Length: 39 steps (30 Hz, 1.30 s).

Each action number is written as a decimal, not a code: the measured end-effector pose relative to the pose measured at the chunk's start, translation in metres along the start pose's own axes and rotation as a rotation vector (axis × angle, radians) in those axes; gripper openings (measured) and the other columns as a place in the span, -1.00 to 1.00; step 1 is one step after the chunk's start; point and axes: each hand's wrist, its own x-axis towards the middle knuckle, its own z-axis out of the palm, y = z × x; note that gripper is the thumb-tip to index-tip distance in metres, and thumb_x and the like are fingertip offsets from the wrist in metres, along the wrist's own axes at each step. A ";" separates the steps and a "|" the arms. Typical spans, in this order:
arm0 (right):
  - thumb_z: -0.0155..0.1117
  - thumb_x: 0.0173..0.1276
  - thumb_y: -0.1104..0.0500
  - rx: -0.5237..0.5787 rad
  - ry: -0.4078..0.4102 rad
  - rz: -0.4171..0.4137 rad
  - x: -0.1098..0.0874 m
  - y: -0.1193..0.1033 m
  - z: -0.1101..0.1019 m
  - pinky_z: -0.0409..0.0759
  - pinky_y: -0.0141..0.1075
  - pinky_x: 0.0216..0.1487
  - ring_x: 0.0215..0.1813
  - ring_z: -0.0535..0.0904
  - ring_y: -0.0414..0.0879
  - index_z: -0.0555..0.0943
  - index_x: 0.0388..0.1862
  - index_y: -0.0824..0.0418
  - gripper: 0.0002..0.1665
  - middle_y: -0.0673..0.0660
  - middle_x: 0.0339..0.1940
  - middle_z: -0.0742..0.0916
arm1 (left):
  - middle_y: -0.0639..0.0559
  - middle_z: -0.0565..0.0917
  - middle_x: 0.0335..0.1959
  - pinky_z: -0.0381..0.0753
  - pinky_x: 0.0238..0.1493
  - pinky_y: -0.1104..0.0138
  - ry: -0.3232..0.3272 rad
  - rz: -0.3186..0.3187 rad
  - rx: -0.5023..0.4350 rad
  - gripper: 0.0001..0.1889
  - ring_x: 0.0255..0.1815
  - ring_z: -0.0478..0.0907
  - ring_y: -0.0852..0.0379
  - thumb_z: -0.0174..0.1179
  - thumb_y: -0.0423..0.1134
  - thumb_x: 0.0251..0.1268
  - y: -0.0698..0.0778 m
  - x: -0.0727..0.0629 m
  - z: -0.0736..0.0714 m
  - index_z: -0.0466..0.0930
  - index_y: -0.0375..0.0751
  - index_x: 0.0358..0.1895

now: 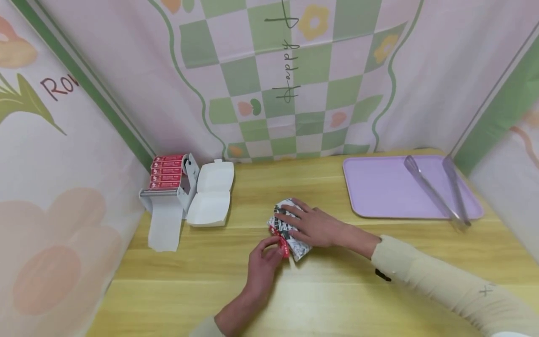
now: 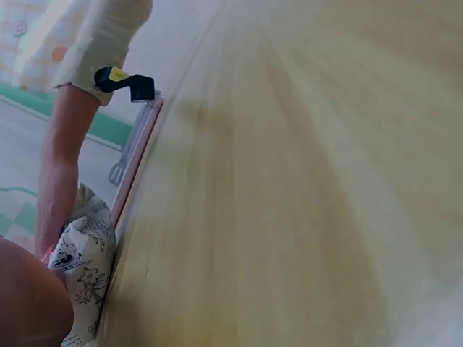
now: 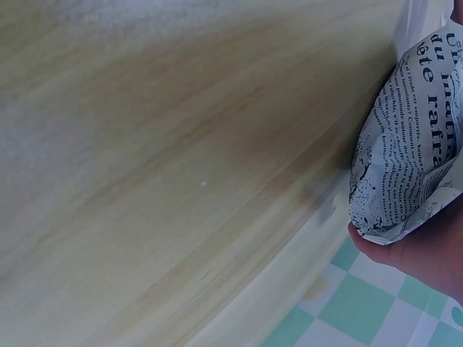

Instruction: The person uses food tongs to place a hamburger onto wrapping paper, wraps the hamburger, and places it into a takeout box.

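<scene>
A bundle (image 1: 300, 250) wrapped in newspaper-print paper lies on the wooden table, with a red label (image 1: 286, 249) along its near-left side. My left hand (image 1: 262, 263) pinches the end of this label between thumb and index finger. Spread fingers of my right hand (image 1: 316, 226) rest across the top of the bundle. In the left wrist view, the printed paper (image 2: 92, 271) shows beside my left hand (image 2: 29, 296). The right wrist view has the bundle's rounded end (image 3: 401, 152) close up, with a finger of my right hand (image 3: 423, 253) along its edge.
At the left stands a label dispenser (image 1: 191, 175) with a roll of red labels (image 1: 166, 173) and a hanging pale strip (image 1: 164, 229). Next to it lies an opened white carton (image 1: 210, 199). A purple tray (image 1: 383, 189) at the back right carries metal tongs (image 1: 431, 189).
</scene>
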 end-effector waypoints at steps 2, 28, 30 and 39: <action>-0.27 0.63 -0.22 0.003 -0.007 0.002 0.000 0.000 0.000 0.55 0.32 0.18 0.64 -0.03 0.28 0.00 0.65 -0.12 -0.31 0.13 0.66 0.16 | -0.20 0.65 0.13 0.68 0.12 0.29 -0.005 0.004 0.004 -0.61 0.09 0.67 0.07 0.20 -0.36 0.37 -0.001 0.002 0.000 0.49 -0.22 0.24; -0.20 0.63 -0.15 0.034 0.015 -0.048 0.002 0.001 0.002 0.58 0.24 0.21 0.64 -0.05 0.29 0.09 0.63 -0.04 -0.33 0.20 0.63 0.22 | -0.18 0.56 -0.04 0.71 -0.28 0.42 -0.017 0.141 0.237 -0.60 -0.30 0.63 0.19 0.33 -0.46 0.22 -0.007 0.028 0.003 0.36 -0.32 0.04; -0.20 0.63 -0.15 0.034 0.012 -0.045 0.002 0.001 0.002 0.57 0.24 0.22 0.65 -0.06 0.28 0.08 0.63 -0.04 -0.32 0.19 0.63 0.22 | -0.20 0.58 -0.06 0.69 -0.24 0.45 -0.016 0.200 0.330 -0.58 -0.24 0.61 0.16 0.35 -0.44 0.21 -0.005 0.027 0.003 0.35 -0.33 0.05; -0.19 0.63 -0.14 0.054 0.020 -0.031 0.001 0.002 0.002 0.53 0.26 0.25 0.65 -0.05 0.29 0.09 0.63 -0.03 -0.33 0.20 0.63 0.22 | -0.14 0.46 0.10 0.64 -0.14 0.47 -0.034 0.226 0.544 -0.32 0.01 0.48 0.08 0.41 -0.28 0.20 0.003 0.023 0.003 0.21 -0.30 0.29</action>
